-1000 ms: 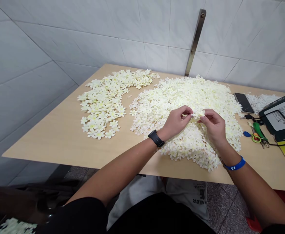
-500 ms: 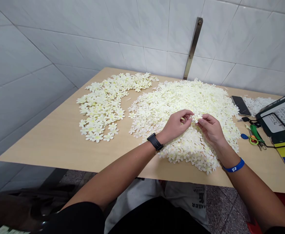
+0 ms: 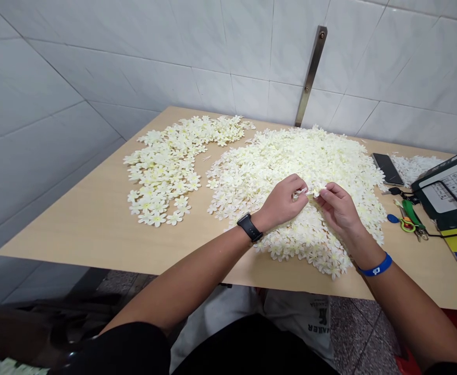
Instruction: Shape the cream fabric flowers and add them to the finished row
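Over the large heap of white artificial flowers, both my hands work close together. My right hand pinches a small white flower with a pale yellow centre between thumb and forefinger. Just to its left, my left hand is closed, its thumb and fingers pressed together. Something small and white shows at those fingertips, too small to name. A second, looser group of flowers curves across the left part of the table, their yellow centres showing.
The brown-covered table meets a tiled wall. A phone, a pile of small white pieces, keys with a green tool and a dark box lie at right. A metal strip is fixed to the wall.
Both hands have shifted slightly left with the flower. My left fingers have closed more tightly and drawn a little away from the flower. The camera view has tilted slightly.
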`<state>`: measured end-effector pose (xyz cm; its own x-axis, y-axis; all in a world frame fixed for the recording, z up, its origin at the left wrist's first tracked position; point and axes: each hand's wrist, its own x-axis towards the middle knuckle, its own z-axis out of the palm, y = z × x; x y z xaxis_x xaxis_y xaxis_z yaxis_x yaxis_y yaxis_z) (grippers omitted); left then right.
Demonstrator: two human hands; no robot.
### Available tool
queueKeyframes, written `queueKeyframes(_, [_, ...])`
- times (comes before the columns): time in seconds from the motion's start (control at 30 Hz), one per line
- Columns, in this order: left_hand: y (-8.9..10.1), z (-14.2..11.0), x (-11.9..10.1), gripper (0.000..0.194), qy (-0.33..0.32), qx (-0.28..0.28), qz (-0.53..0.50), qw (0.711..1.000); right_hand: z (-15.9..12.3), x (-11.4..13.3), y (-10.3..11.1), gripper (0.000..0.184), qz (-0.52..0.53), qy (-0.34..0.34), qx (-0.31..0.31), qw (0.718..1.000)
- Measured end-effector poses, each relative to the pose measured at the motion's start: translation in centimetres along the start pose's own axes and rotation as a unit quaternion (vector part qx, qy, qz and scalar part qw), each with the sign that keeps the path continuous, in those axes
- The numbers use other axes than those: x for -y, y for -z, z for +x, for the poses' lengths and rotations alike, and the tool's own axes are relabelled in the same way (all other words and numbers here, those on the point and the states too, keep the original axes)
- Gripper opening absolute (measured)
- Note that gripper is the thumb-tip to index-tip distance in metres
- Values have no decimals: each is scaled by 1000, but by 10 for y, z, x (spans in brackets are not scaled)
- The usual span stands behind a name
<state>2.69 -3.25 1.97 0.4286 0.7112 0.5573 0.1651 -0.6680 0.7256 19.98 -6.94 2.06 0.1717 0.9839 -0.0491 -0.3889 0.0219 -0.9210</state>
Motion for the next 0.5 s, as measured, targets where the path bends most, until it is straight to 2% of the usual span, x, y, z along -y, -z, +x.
queueKeyframes(0.1, [1,0,0,10,4,9,5,1000,1,2,2,41,7,5,2,1000])
queueKeyframes(0.27, [5,0,-1,11,3,-3,15,1000,7,7,8,43,28,33,-30,999])
queueKeyframes(0.4, [3,-1,0,22,-14,-38,28,999,5,4,8,38,22,20,-7,1000])
queueKeyframes(0.5, [-1,-1,2,20,-16,-45,13,999,2,-1,6,34,19,10,9,1000])
